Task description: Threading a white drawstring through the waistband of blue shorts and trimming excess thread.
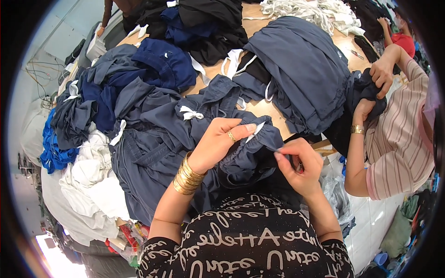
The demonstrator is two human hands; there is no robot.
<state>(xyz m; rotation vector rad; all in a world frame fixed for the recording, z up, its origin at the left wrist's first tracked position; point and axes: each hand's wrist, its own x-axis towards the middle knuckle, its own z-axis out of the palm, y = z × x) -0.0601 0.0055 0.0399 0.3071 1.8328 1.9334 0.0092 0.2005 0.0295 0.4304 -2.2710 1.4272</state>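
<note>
Close in front of me is a slate-grey garment with a gathered elastic waistband (252,155). My left hand (220,143), with a ring and several gold bangles, is closed on that waistband, thumb on top. A white drawstring (256,131) shows at the left thumb tip. My right hand (303,169) pinches the right edge of the same garment between thumb and forefinger. A small metal and red object (299,167) sits in the curl of the right fingers; its kind is too hidden to tell. Another white drawstring, tied in a bow (191,112), lies on grey cloth just beyond my left hand.
A tall stack of grey garments (296,69) stands ahead on the wooden table (213,69). Navy garments (164,65), black garments (208,28) and white strips (315,11) lie around it. White cloth (95,176) hangs at left. At right, a co-worker (398,134) handles dark cloth.
</note>
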